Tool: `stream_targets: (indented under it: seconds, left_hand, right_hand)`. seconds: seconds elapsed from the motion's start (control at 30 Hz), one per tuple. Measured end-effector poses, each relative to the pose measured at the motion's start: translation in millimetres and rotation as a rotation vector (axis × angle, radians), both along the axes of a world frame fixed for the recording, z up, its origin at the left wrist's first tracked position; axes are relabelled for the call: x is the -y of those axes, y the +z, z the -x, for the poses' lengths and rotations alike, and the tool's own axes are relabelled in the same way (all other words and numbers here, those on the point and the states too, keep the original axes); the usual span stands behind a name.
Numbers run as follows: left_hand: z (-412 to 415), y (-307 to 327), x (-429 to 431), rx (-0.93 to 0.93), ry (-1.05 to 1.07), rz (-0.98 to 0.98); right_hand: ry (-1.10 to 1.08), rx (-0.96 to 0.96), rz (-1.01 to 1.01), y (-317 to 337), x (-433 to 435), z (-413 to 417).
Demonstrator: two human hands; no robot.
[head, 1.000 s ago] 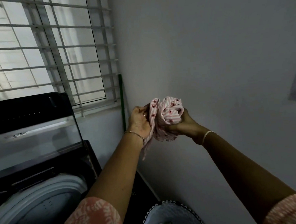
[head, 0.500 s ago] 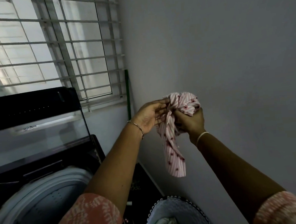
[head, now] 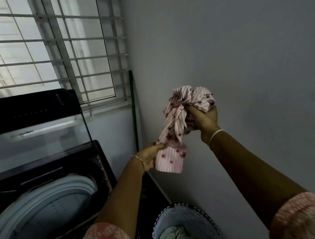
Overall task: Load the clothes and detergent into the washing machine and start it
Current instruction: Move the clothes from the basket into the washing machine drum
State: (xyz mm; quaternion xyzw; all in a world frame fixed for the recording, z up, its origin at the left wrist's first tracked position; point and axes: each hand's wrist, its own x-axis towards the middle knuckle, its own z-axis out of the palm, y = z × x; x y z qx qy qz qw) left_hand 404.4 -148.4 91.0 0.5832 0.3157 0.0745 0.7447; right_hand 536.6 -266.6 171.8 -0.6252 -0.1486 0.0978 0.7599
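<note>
- Pink-and-white striped cloth garment with red flowers (head: 172, 124) hangs twisted mid-air, near the grey wall (head: 222, 40).
- Right hand (head: 203, 119) clenches its bunched top; left hand (head: 149, 157) grips its lower end.
- Open black washing machine (head: 51, 188) stands lower left, lid raised.

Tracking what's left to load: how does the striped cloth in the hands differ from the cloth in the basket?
The striped cloth is pink and white with red marks; the green cloth is plain. The striped cloth is held up, right hand gripping its bunched top, left hand its lower end; the green cloth lies twisted in the basket. Both are outside the washing machine.
</note>
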Motion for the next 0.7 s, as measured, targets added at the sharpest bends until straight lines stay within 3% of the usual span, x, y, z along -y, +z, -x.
stream_targets:
  seconds: [0.1, 0.23, 0.37, 0.53, 0.7]
  left_hand:
    - [2, 11, -4, 0.107, 0.174, 0.12]
    - [2, 40, 5, 0.185, 0.093, 0.189]
    - [2, 58, 14, 0.351, 0.008, 0.393]
    - [21, 61, 16, 0.564, -0.07, 0.404]
    - [61, 51, 7, 0.54, 0.228, 0.376]
  right_hand:
    - [0.009, 0.087, 0.024, -2, 9, -1]
    - [0.056, 0.239, 0.066, -5, 14, 6]
    - [0.197, 0.542, 0.19, -7, 16, 22]
    - [0.323, 0.997, 0.396, -11, 2, 46]
    - [0.543, 1.242, 0.368, -29, -33, 75]
